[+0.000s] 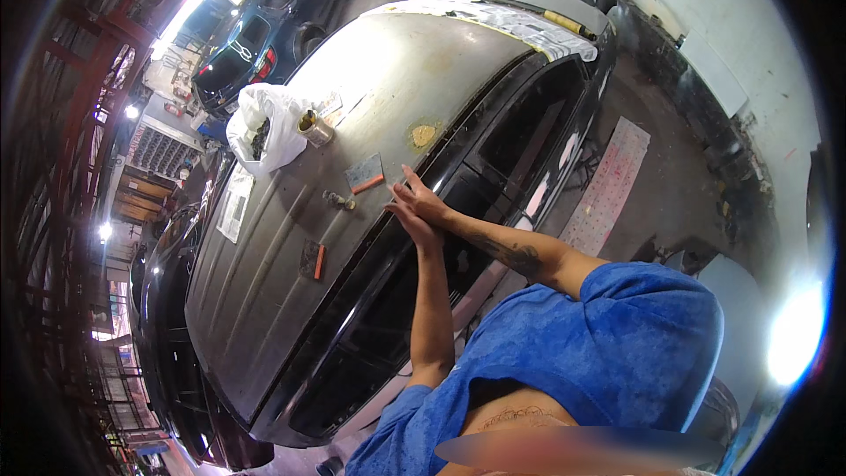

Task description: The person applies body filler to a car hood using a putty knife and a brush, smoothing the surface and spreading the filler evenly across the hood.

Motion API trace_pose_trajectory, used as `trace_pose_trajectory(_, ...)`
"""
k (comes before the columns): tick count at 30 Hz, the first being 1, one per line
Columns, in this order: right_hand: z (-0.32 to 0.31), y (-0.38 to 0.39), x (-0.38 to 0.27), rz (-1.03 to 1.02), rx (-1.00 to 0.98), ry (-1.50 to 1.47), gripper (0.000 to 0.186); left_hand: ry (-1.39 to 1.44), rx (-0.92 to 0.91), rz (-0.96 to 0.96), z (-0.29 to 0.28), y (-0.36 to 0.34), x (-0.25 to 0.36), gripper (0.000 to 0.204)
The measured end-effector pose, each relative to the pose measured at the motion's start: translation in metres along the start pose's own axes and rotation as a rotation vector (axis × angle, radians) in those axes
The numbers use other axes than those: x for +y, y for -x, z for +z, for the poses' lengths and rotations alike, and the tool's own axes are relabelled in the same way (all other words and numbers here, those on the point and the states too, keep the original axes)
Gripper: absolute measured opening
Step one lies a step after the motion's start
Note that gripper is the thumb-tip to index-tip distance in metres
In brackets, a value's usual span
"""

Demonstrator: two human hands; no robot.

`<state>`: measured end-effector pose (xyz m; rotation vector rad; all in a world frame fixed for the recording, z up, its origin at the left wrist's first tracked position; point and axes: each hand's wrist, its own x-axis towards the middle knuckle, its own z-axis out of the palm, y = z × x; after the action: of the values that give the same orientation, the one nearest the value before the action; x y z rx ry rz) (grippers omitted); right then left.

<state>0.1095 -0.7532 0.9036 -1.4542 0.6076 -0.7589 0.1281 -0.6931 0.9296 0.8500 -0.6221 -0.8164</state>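
Hands first: my left hand (pixel 412 222) and right hand (pixel 421 200) lie pressed together, one over the other, at the centre of the frame, on the near edge of the sanded grey car roof (pixel 291 264) where it meets the dark side window (pixel 520 150). Both hands are flat and open, fingers stretched, closed on nothing that I can see; whether a sheet of sandpaper sits under the palms I cannot tell.

I judge this to be the rubbing-down step on the bare roof, worked by hand along its edge. A tan patch of filler (pixel 424 135) shows just above my hands, apart from them. To the left of my fingers lies a sanding block with an orange edge (pixel 366 175), near but untouched; a second such block (pixel 312 259) lies lower left, and a small metal fitting (pixel 338 201) rests between the two. Further up left stand a round tin (pixel 315 128) and a white plastic bag (pixel 264 128), touching each other. Masking paper (pixel 493 18) covers the far end of the roof at the top of the frame.

The next move, as I read it, calls for even, flat pressure kept on the metal and off the glass beside it.
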Motion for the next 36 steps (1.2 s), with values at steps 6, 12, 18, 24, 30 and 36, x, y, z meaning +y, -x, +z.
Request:
trace_pose_trajectory(6, 0.019, 0.03, -0.019, 0.094, -0.048, -0.677, 0.089, 0.34, -0.011, 0.166, -0.01, -0.03, 0.016, 0.098)
trace_pose_trajectory(12, -0.009, 0.023, -0.033, 0.123, -0.444, -1.46, 0.083, 0.724, -0.202, 0.099, 0.007, -0.009, -0.002, 0.092)
trace_pose_trajectory(18, -0.006, 0.04, -0.041, 0.078, -0.497, -1.439, 0.079, 1.108, -0.292, 0.176, -0.001, -0.018, -0.02, 0.071)
trace_pose_trajectory(24, -0.01, 0.053, -0.031, 0.311, -0.487, -1.322, 0.076, 0.746, 0.046, 0.039, -0.007, -0.019, -0.015, 0.052)
trace_pose_trajectory(30, -0.028, 0.034, -0.027, 0.264, -0.377, -1.572, 0.078, 0.682, -0.423, 0.14, 0.022, -0.004, -0.03, 0.057)
trace_pose_trajectory(36, -0.032, 0.052, -0.018, 0.186, -0.426, -1.456, 0.077, 0.976, -0.161, -0.05, 0.007, -0.017, -0.036, 0.058)
